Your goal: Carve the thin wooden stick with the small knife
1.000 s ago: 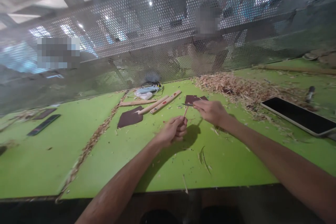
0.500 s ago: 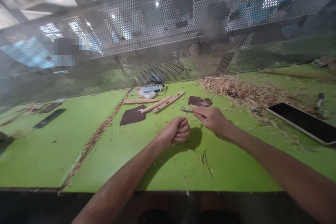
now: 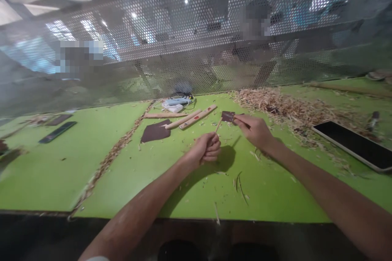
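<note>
My left hand (image 3: 206, 149) is closed round a thin wooden stick (image 3: 218, 125), whose pale tip points up and away from me. Just to the right, my right hand (image 3: 255, 131) is pinched shut on a small knife; its blade is hard to make out against the dark sheet behind. That dark brown sheet, which looks like sandpaper (image 3: 228, 116), lies on the green table beyond my right fingertips. A larger brown sheet (image 3: 155, 131) lies further left, with a round wooden rod (image 3: 183, 119) overlapping its edge. Alongside the rod is a flat wooden strip (image 3: 198, 117) with red marks.
A heap of wood shavings (image 3: 275, 104) spreads across the back right, beside a large phone (image 3: 355, 143). Another dark phone-like slab (image 3: 57, 132) lies at left. Shavings fill the table seam (image 3: 113, 159). A perforated metal screen (image 3: 196, 49) stands behind, with people beyond it.
My right hand has drawn slightly right and away from the stick, taking the knife off it. My left hand stays almost in place, still holding the stick.
</note>
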### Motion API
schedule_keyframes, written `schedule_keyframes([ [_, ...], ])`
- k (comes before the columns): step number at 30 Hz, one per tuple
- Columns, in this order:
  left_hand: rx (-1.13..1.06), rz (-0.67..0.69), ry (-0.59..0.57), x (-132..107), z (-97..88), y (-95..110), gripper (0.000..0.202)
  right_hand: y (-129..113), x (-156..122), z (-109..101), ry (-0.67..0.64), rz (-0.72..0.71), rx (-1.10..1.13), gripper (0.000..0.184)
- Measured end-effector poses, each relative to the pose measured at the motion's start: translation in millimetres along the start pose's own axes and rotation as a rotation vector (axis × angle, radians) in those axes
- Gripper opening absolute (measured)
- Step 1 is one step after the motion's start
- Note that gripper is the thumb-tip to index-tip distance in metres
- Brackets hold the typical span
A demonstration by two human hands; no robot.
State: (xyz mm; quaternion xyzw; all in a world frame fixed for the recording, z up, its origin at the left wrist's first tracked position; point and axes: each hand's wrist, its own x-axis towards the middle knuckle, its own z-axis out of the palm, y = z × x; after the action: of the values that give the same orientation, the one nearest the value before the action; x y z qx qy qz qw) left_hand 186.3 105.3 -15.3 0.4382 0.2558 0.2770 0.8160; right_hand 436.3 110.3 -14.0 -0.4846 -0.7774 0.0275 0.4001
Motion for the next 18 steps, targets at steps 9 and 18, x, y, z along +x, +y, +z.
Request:
schedule_keyframes([
  [9, 0.014, 0.02, -0.071, -1.3, 7.8, 3.7, 0.048, 0.5, -2.0, 9.8, -0.119, -0.213, -0.247, 0.053],
  [18, 0.039, -0.001, -0.051, 2.0, 1.2, 1.8, 0.048, 14.0, 4.5, 0.0, -0.149, -0.055, -0.231, 0.043],
])
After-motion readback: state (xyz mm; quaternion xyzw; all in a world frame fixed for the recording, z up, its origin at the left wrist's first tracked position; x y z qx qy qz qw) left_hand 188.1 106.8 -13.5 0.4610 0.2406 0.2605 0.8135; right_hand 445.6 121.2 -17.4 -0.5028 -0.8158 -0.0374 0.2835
